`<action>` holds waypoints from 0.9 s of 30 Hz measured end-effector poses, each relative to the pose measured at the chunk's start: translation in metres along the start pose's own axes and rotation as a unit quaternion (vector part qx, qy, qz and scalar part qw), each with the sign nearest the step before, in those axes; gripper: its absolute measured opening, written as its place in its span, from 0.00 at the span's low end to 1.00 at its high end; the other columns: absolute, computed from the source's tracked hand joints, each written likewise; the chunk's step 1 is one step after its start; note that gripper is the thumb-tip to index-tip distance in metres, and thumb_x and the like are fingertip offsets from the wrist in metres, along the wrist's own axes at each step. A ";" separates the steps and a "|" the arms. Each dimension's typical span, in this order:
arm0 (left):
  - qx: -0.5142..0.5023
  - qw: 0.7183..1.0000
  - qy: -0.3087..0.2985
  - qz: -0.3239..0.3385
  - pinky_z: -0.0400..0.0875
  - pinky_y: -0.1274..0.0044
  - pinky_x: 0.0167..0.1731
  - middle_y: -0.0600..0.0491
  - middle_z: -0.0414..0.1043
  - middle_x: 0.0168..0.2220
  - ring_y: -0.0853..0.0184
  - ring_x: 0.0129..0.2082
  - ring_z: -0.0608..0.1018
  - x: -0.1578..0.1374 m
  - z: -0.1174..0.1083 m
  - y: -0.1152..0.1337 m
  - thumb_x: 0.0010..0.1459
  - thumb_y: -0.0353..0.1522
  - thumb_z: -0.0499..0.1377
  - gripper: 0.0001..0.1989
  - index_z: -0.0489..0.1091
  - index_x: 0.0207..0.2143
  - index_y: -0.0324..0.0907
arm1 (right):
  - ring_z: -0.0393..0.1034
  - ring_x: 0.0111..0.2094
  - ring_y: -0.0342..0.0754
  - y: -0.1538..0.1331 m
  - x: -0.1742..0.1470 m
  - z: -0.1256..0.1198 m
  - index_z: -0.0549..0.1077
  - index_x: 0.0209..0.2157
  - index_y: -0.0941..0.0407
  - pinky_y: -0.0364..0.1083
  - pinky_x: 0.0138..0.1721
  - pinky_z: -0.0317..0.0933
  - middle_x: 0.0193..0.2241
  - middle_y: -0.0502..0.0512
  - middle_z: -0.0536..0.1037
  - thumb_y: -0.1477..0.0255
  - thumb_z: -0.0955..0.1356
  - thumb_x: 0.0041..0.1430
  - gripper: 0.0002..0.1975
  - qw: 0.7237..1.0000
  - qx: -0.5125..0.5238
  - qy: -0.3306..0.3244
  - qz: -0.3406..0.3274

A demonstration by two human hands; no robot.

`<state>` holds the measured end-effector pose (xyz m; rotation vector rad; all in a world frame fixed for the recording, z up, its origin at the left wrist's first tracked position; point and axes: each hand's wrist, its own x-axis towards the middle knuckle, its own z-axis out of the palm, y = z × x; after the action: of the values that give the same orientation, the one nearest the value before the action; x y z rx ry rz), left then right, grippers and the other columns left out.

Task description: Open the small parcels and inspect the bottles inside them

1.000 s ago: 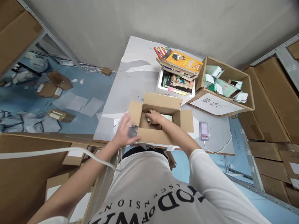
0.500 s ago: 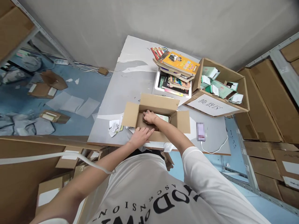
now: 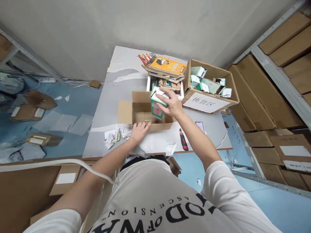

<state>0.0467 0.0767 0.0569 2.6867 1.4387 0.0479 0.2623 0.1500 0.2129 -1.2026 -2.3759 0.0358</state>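
My right hand (image 3: 170,102) grips a small green and white box (image 3: 156,106) with a pink panel, held upright over an open cardboard box (image 3: 160,127). The fingers are closed across its top. On the near wall of the cardboard box rests my left hand (image 3: 139,131), its fingertips hooked over the rim. The flaps of the cardboard box are folded outward, and part of its bare brown bottom shows. Close to my left hand lies crumpled paper (image 3: 112,136).
Behind stands a white bin (image 3: 148,82) topped with books (image 3: 167,64). A labelled carton (image 3: 211,103) of green and white boxes is at its right. On the table (image 3: 99,113) lie a red and black utility knife (image 3: 183,139) and a phone (image 3: 200,126). Shelves with cartons (image 3: 257,94) flank the right.
My right hand has come up out of the cardboard box with the green and white box. The utility knife now shows on the table. The view has shifted; my left hand stays at the rim.
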 end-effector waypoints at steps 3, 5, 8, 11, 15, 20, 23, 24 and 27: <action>-0.014 0.999 0.026 -0.013 0.58 0.60 0.44 0.39 0.68 0.44 0.53 0.44 0.68 0.018 0.001 -0.011 0.61 0.30 0.44 0.27 0.53 0.63 0.46 | 0.50 0.62 0.61 -0.002 -0.024 -0.052 0.65 0.57 0.48 0.66 0.56 0.53 0.61 0.55 0.55 0.57 0.61 0.62 0.23 0.997 -0.004 0.070 0.025; -0.011 0.999 0.033 -0.017 0.58 0.59 0.46 0.39 0.68 0.44 0.53 0.45 0.68 0.027 0.001 -0.019 0.61 0.30 0.45 0.27 0.54 0.63 0.46 | 0.52 0.61 0.62 -0.006 -0.054 -0.070 0.67 0.56 0.47 0.66 0.55 0.55 0.61 0.55 0.56 0.57 0.63 0.60 0.24 0.996 -0.003 0.082 0.026; -0.009 0.999 0.034 -0.009 0.57 0.58 0.49 0.38 0.68 0.45 0.52 0.48 0.68 0.033 -0.002 -0.027 0.60 0.31 0.47 0.28 0.55 0.63 0.44 | 0.57 0.58 0.62 -0.016 -0.106 -0.059 0.72 0.51 0.48 0.65 0.54 0.58 0.58 0.59 0.62 0.58 0.66 0.56 0.21 0.998 0.012 0.063 0.006; -0.018 0.999 0.042 0.006 0.50 0.55 0.56 0.38 0.66 0.51 0.50 0.56 0.64 0.032 -0.008 -0.028 0.57 0.31 0.51 0.30 0.54 0.63 0.43 | 0.61 0.56 0.60 -0.026 -0.151 -0.014 0.74 0.47 0.50 0.64 0.53 0.59 0.55 0.63 0.66 0.61 0.67 0.56 0.18 0.998 0.048 0.028 0.016; -0.036 0.997 0.065 0.003 0.37 0.49 0.59 0.36 0.51 0.64 0.48 0.66 0.48 0.015 -0.020 -0.012 0.53 0.29 0.54 0.35 0.51 0.64 0.39 | 0.62 0.55 0.58 -0.033 -0.182 0.055 0.75 0.45 0.53 0.62 0.52 0.60 0.52 0.65 0.69 0.64 0.67 0.57 0.15 0.995 0.085 -0.005 0.049; -0.186 0.979 0.075 0.033 0.46 0.58 0.62 0.38 0.48 0.65 0.56 0.67 0.48 -0.020 -0.023 0.034 0.59 0.35 0.52 0.33 0.46 0.65 0.37 | 0.61 0.57 0.57 -0.031 -0.198 0.107 0.75 0.45 0.54 0.61 0.54 0.60 0.52 0.66 0.69 0.66 0.66 0.57 0.14 0.992 0.107 -0.015 0.070; -0.296 0.954 0.005 0.044 0.57 0.64 0.59 0.34 0.45 0.66 0.54 0.66 0.52 -0.023 -0.013 0.057 0.51 0.44 0.63 0.51 0.36 0.66 0.35 | 0.58 0.59 0.58 -0.031 -0.207 0.116 0.74 0.45 0.55 0.62 0.56 0.59 0.52 0.67 0.68 0.66 0.67 0.56 0.15 0.989 0.133 -0.046 0.055; -0.317 0.947 -0.019 0.044 0.58 0.63 0.59 0.33 0.44 0.66 0.52 0.66 0.53 -0.019 -0.009 0.062 0.45 0.45 0.66 0.58 0.34 0.66 0.35 | 0.57 0.59 0.59 -0.030 -0.210 0.116 0.74 0.46 0.55 0.63 0.56 0.58 0.53 0.67 0.68 0.66 0.68 0.56 0.16 0.987 0.142 -0.061 0.053; -0.350 0.932 -0.067 0.061 0.60 0.63 0.57 0.35 0.50 0.64 0.51 0.64 0.58 -0.002 0.004 0.067 0.38 0.43 0.70 0.62 0.34 0.66 0.38 | 0.54 0.62 0.59 -0.027 -0.215 0.106 0.72 0.50 0.54 0.64 0.56 0.57 0.57 0.66 0.64 0.65 0.68 0.55 0.20 0.979 0.170 -0.099 0.057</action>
<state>0.1013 0.0379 0.0591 2.1283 0.9617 0.3164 0.3052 -0.0117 0.0390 -1.2087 -2.3371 0.6006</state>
